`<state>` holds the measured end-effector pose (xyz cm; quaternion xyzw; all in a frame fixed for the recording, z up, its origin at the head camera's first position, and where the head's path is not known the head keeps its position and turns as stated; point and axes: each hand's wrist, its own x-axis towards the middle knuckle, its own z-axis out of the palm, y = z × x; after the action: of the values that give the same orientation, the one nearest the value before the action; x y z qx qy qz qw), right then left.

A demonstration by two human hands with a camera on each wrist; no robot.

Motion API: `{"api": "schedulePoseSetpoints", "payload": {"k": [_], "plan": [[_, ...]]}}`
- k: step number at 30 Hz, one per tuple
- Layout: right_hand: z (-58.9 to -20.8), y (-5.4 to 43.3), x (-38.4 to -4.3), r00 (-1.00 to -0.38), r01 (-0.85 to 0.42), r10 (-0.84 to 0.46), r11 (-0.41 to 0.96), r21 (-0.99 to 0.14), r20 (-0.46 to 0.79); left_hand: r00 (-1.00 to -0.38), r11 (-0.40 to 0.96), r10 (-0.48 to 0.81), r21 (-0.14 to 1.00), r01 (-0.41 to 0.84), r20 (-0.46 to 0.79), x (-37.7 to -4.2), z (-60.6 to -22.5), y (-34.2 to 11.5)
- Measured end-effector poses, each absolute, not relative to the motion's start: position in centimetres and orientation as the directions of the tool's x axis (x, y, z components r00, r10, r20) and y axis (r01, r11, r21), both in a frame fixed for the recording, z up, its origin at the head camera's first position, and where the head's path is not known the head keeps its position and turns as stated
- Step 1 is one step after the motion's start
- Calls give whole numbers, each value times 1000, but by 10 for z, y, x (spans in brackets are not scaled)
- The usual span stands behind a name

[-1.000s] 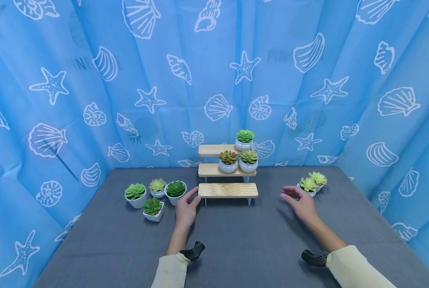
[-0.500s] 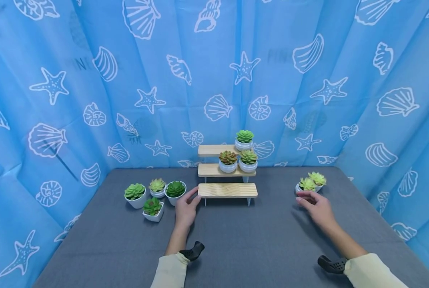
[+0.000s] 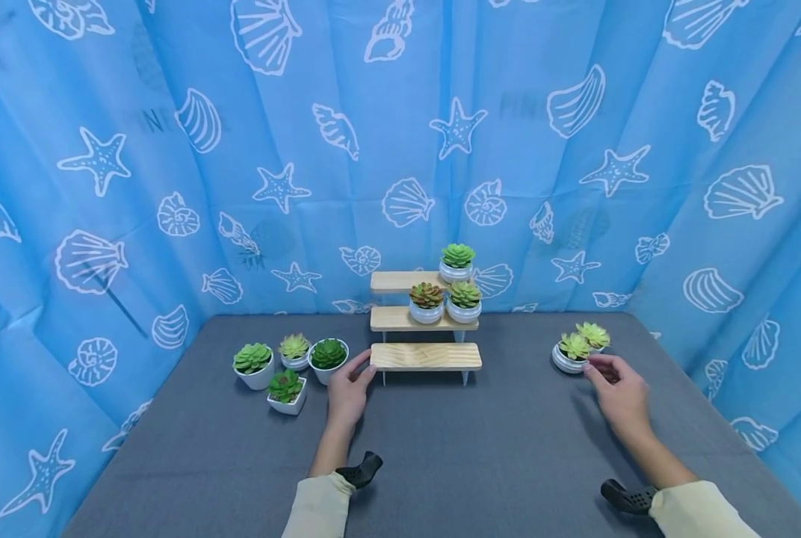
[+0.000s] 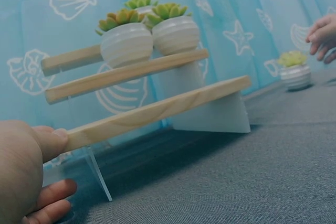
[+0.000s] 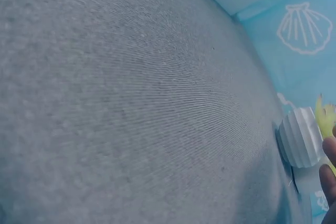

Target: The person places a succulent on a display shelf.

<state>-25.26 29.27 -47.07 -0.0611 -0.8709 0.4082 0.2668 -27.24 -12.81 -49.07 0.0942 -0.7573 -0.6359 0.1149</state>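
A three-tier wooden display stand (image 3: 426,357) on white side supports stands mid-table. My left hand (image 3: 347,392) pinches the left end of its lowest shelf between thumb and finger; in the left wrist view, other fingers (image 4: 55,192) hang below the shelf. Potted succulents sit on the stand: a green one (image 3: 457,257) on top, a reddish one (image 3: 426,299) and a pale green one (image 3: 464,297) on the middle tier. My right hand (image 3: 622,392), fingers loosely bent, is beside a light green succulent in a ribbed white pot (image 3: 568,363), fingertips right by its rim.
Another light green succulent (image 3: 594,335) stands just behind that pot. Left of the stand are several more potted succulents, including a dark green one (image 3: 328,353) and one in a square pot (image 3: 288,392). A blue shell-print curtain (image 3: 400,149) rises behind the grey tablecloth (image 3: 454,456).
My right hand has moved right, passing in front of the light green succulents to the near pot's right side. The left hand has stayed at the lowest shelf's end.
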Motion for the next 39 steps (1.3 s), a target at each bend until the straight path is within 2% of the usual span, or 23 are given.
{"api": "schedulePoseSetpoints", "payload": {"k": [11, 17, 22, 39], "plan": [[-476, 294, -264, -865, 31, 394, 660, -750, 311, -954, 180, -293, 984, 13, 66, -272, -490, -128], [-480, 292, -271, -896, 61, 376, 635, -770, 238, -954, 172, -293, 985, 9, 60, -272, -490, -128], [-483, 291, -277, -898, 91, 390, 615, -784, 202, -953, 175, -295, 984, 16, 68, -272, -491, -127], [-488, 286, -289, -896, 125, 411, 597, -793, 168, -953, 181, -295, 983, 10, 64, -273, -491, -127]]}}
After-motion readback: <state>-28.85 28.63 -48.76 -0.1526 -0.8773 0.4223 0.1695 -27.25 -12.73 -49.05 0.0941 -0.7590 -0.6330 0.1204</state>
